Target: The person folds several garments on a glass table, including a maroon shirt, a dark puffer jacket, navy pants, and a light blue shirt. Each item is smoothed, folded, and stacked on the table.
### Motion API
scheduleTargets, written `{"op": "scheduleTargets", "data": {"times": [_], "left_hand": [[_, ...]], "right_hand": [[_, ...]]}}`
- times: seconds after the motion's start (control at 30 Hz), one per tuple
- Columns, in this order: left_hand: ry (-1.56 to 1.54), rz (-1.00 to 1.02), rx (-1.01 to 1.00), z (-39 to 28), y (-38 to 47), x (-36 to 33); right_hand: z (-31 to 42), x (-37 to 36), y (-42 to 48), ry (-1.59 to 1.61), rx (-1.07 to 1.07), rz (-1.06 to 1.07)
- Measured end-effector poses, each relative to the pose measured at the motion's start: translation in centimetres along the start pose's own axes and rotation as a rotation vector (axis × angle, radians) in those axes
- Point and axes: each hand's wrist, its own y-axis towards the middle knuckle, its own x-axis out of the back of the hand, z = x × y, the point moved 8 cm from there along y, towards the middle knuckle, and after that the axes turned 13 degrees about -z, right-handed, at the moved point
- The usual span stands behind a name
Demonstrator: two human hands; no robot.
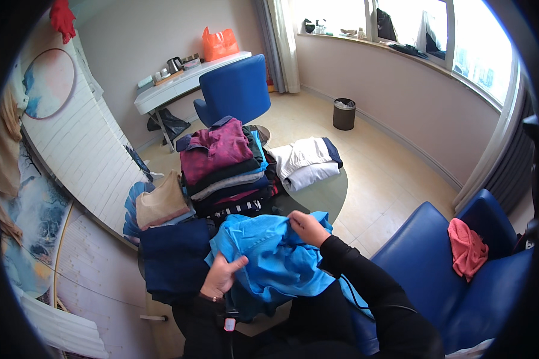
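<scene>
A crumpled bright blue garment (274,256) spreads over my lap and the near side of the round glass table (330,190). My right hand (309,228) pinches its upper edge. At its left side my left hand (222,276) has the thumb apart from the fingers, which are partly hidden by the cloth; whether they grip it is unclear. Directly left lies dark navy folded cloth (175,258). Beyond the blue garment rises a stack of folded clothes topped by a maroon collared shirt (218,150). Folded white clothing (305,161) lies right of that stack, and a folded beige knit (161,202) left.
To my right, a blue armchair (417,251) bears a coral cloth (467,249). Another blue chair (236,89) stands beyond the table, before a white desk (188,85) with a kettle (174,65) and an orange bag (220,44). A waste bin (344,115) stands near the window wall.
</scene>
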Motion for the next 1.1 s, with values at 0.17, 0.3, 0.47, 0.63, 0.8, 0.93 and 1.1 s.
{"op": "scheduleTargets", "data": {"times": [0.17,0.3,0.47,0.63,0.8,0.93,1.1], "left_hand": [[0.302,-0.098,0.004,6.8,-1.0,4.5],[0.117,-0.159,-0.052,6.1,-1.0,6.4],[0.271,-0.135,-0.069,5.3,-2.3,7.4],[0.319,-0.222,-0.264,2.1,-2.1,7.7],[0.641,-0.46,-0.524,-3.6,-1.8,7.7],[0.722,-0.517,-0.654,-6.1,-2.2,6.6],[0.756,-0.451,-0.637,-4.7,-2.3,5.6]], "right_hand": [[3.3,-0.4,0.8,0.076,-0.092,0.175],[-0.7,-0.6,-1.7,-0.322,0.148,0.421],[-5.1,-1.6,-4.1,-0.578,0.127,0.452],[-1.1,3.5,0.9,-0.278,0.194,-0.093],[13.7,6.7,-0.8,-0.378,0.765,-0.285],[13.5,4.3,-9.5,-0.596,1.104,-0.002],[6.3,0.6,-17.1,-0.575,0.857,0.342]]}}
